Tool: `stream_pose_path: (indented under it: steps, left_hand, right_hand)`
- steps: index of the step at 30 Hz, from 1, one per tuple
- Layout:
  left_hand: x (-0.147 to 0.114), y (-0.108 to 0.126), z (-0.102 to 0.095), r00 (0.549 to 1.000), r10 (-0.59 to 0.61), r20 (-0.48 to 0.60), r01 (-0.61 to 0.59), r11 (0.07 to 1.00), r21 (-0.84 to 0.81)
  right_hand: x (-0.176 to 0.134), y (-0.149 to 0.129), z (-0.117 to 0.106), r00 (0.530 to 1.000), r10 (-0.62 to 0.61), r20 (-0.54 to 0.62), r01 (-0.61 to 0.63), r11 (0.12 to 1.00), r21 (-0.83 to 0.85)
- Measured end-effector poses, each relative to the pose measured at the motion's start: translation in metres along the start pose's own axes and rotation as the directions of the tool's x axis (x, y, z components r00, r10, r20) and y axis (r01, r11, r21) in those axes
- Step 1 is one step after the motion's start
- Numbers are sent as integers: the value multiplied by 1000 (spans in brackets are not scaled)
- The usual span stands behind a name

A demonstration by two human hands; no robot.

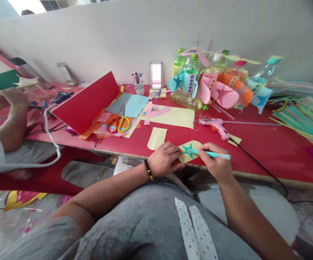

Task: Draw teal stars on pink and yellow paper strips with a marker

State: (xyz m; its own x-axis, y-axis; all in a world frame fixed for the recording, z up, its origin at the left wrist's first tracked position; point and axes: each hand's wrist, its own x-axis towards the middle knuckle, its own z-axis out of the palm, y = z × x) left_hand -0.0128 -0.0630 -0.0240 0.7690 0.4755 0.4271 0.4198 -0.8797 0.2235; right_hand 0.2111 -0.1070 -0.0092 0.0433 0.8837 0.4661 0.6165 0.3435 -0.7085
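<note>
A rounded pale yellow paper piece [196, 156] with a teal star [190, 151] lies at the table's front edge. My left hand [167, 158], wearing a dark bead bracelet [147, 169], has its fingers closed on the left end of this paper. A teal marker pen [213, 154] is pinched in my right hand [216, 162], its tip over the star. Just behind my left hand lies another yellow paper piece [158, 138] with one rounded end. Beyond my right hand, a pink glue gun [216, 127] rests on the red table, its cord trailing over the front edge.
Decorated plastic bottles [193, 74] stand against the wall. Scissors [119, 122] lie on coloured paper [128, 103] beside a red board [88, 103]. A pen cup [139, 89] and phone [156, 74] stand behind. Pipe cleaners [305, 117] lie right; another person's hands [10, 97] are left.
</note>
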Motion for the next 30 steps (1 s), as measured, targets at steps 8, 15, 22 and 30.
stream_pose_path:
  steps: [8,15,22,30]
  left_hand:
    - [0,0,0,1000,-6,-1,6,1000,-6]
    - [1,1,-1,1000,-4,5,4,1000,-6]
    - [0,1,-1,1000,-7,4,7,1000,-9]
    - [0,0,0,1000,1,-8,-1,1000,-1]
  right_hand:
    - [0,-1,-1,1000,-2,6,2,1000,-4]
    - [-1,2,-1,997,53,-62,-53,999,-8]
    - [0,1,-1,997,41,-63,-42,999,-10]
    - [-1,-2,-2,1000,-26,-3,26,1000,7]
